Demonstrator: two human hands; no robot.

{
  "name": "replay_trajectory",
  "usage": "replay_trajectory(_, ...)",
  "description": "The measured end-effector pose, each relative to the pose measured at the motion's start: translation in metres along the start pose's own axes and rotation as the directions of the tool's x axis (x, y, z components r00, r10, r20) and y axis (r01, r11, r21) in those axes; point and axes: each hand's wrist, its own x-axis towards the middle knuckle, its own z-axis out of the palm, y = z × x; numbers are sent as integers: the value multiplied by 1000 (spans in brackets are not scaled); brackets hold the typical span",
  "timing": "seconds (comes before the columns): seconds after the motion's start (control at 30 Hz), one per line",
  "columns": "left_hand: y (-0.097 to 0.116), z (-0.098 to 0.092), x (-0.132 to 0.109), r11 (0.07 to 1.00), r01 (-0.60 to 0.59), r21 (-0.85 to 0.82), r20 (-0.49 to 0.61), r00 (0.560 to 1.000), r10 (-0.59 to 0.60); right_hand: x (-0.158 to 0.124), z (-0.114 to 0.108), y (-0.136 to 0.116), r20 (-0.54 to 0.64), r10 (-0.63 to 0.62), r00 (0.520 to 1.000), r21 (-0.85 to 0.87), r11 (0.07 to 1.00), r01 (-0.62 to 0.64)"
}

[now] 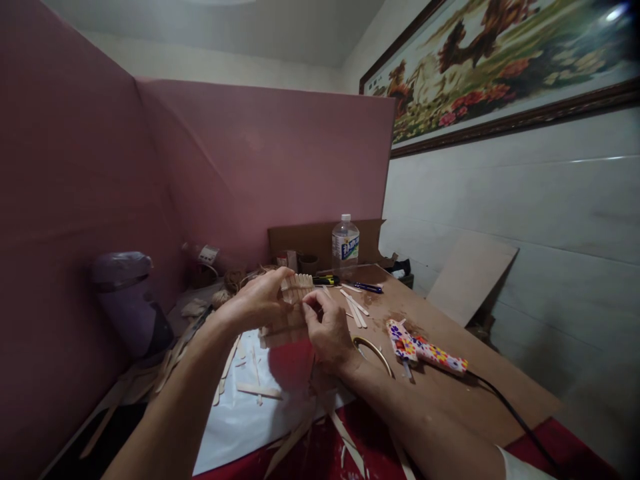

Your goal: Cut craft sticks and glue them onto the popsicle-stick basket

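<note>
My left hand is closed around a small panel of glued wooden craft sticks, held up above the table. My right hand is just below and to the right of it, its fingers pinched at the panel's lower edge. Whether the right fingers hold a separate stick is too small to tell. Loose craft sticks lie on the brown board just beyond my hands. More sticks lie on the white sheet under my forearms.
A flower-patterned glue gun with a black cord lies right of my hands on the brown board. A water bottle, a blue pen, a cardboard box and twine stand at the back. A purple container sits left. Pink partition walls enclose the table.
</note>
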Motion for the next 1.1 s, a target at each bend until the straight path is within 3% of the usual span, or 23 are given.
replay_trajectory(0.4, 3, -4, -1, 1000, -5, 0, 1, 1000, 5, 2, 2, 3, 9, 44, 999, 59, 997, -45)
replay_trajectory(0.53, 0, -6, -2, 1000, 16, -24, -2, 1000, -16, 16, -10, 9, 40, 175, 984, 273, 945, -179)
replay_trajectory(0.6, -2, -6, -1, 999, 21, -37, 0, 1000, -21, 24, -22, 17, -3, 266, 964, 295, 921, -254)
replay_trajectory(0.73, -5, -4, -1, 996, 31, -81, 2, 1000, -30, 32, -49, 45, -38, 308, 951, 159, 941, -299)
replay_trajectory(0.9, -6, -3, 0, 993, 48, -103, 33, 998, -45, 23, -62, 80, -4, 331, 944, -179, 928, -326)
replay_trajectory(1.1, -4, -4, -1, 995, 32, -99, -6, 999, -33, 12, -61, 81, 48, 380, 924, -525, 796, -301)
